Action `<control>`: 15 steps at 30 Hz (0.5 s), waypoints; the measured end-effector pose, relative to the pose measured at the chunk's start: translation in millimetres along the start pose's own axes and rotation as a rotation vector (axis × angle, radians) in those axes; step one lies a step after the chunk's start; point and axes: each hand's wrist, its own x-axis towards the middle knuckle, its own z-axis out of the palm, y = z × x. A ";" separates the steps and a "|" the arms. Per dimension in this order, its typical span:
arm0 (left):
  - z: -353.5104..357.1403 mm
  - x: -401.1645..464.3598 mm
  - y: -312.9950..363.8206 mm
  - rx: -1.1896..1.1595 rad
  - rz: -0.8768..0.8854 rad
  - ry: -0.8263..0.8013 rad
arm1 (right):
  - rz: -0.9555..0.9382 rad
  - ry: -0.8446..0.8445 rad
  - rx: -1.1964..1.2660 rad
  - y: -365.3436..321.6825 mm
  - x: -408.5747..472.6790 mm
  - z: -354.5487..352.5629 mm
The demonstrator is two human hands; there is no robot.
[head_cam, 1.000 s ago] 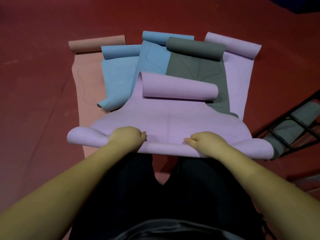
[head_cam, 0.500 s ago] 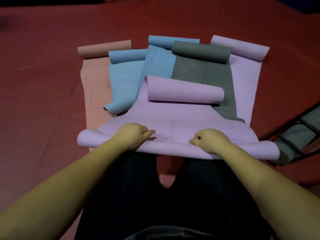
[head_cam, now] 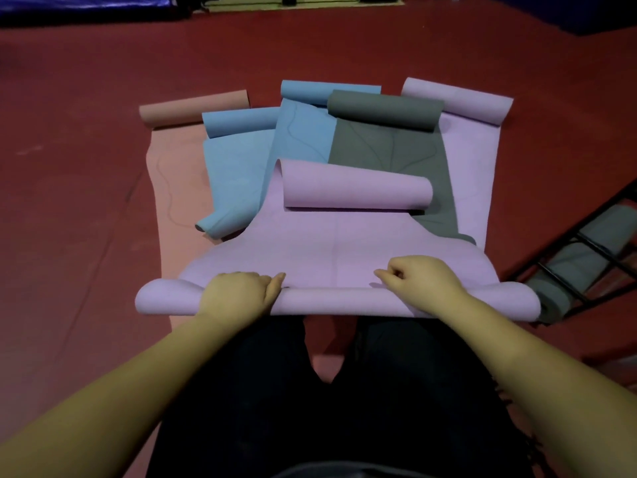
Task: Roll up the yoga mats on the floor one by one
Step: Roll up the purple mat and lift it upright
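A lilac yoga mat (head_cam: 331,243) lies on top of the pile in front of my knees, its far end curled into a loose roll and its near end rolled into a thin tube (head_cam: 324,300). My left hand (head_cam: 238,293) grips the tube left of centre, fingers curled over it. My right hand (head_cam: 420,276) holds the tube right of centre, fingers curled on the mat. Beneath lie a salmon mat (head_cam: 179,181), two blue mats (head_cam: 234,167), a dark grey mat (head_cam: 389,150) and a second lilac mat (head_cam: 472,160), each with its far end curled.
The floor is dark red carpet (head_cam: 69,219). A black metal rack (head_cam: 586,257) holding rolled grey mats stands at the right, close to the tube's right end. Blue padding (head_cam: 69,5) lines the far edge. My dark-trousered legs kneel below the tube.
The rolled near end has moved a little away from me with both hands on it. The view has tilted up, showing more of the far floor.
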 end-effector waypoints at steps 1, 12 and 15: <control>-3.9 1.3 0.1 -0.002 0.015 -0.034 | -0.027 0.011 -0.012 4.2 -4.1 -2.1; -13.1 16.5 -0.1 -0.236 -0.141 -0.284 | -0.043 0.448 -0.134 66.9 -49.6 2.1; -13.3 16.5 -0.2 -0.224 -0.140 -0.268 | 0.111 0.282 -0.126 61.8 -44.3 -2.7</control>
